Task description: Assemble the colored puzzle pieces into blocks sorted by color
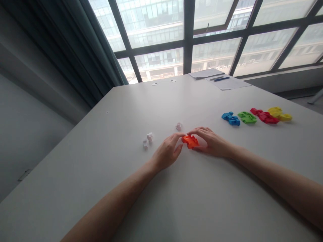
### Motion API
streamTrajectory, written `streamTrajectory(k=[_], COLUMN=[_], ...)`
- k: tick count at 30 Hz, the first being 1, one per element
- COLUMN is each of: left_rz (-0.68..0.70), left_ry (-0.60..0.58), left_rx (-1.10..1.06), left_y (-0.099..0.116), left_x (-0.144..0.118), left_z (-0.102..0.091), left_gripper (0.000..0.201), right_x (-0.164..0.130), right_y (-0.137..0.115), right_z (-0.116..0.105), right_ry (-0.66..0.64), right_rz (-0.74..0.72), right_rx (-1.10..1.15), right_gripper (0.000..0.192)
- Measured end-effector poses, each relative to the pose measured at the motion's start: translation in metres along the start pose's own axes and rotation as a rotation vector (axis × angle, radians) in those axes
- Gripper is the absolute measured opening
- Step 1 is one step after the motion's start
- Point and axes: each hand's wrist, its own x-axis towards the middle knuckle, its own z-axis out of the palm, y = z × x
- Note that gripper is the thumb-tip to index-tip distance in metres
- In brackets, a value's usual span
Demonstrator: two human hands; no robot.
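Right hand (210, 141) curled, thumb and fingers closed about a bright orange notched piece (191, 142), I work with the left hand (165, 153) opposite, part open, its index fingertip at the near-left edge of that piece and its thumb held away from it. Seen from my remote seat, the orange piece sits between the two hands, low over a broad white surface (156, 107).

Beyond the right forearm, four bright forms lie in a loose row, untouched: a blue blocky form (230, 119), a flat green notched form (247, 117), a long red knobbly form (267, 117) and a yellow curved form (277, 112), the last two touching or overlapping; I cannot tell which. Two small whitish blocks (149, 137) lie left of the left hand, while one pale pinkish block (179, 126) sits just past its fingertips.

By my reading, handling of the orange piece is under way and unfinished, since neither hand is clear of it. Whether its parts are fully joined I cannot tell; the pale blocks remain loose.
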Motion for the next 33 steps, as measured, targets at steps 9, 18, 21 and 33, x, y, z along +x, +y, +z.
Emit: streamTrajectory(k=[9,18,21,33], left_rz=[-0.014,0.026,0.022,-0.074], left_ry=[0.029,0.004,-0.046,-0.137], left_rx=[0.052,0.395,0.501,0.417], left_y=[0.0,0.001,0.004,0.005], left_x=[0.0,-0.001,0.001,-0.031], left_z=[0.0,-0.007,-0.013,-0.022], left_gripper=[0.036,0.037,0.036,0.033], right_x=[0.002,0.007,0.008,0.008], right_y=[0.002,0.025,0.027,0.026], right_z=[-0.007,-0.005,-0.005,-0.006], right_ry=[-0.003,0.346,0.34,0.334], right_rz=[0.104,0.505,0.521,0.553], right_rx=[0.165,0.146,0.137,0.116], right_gripper=[0.049,0.024,0.025,0.028])
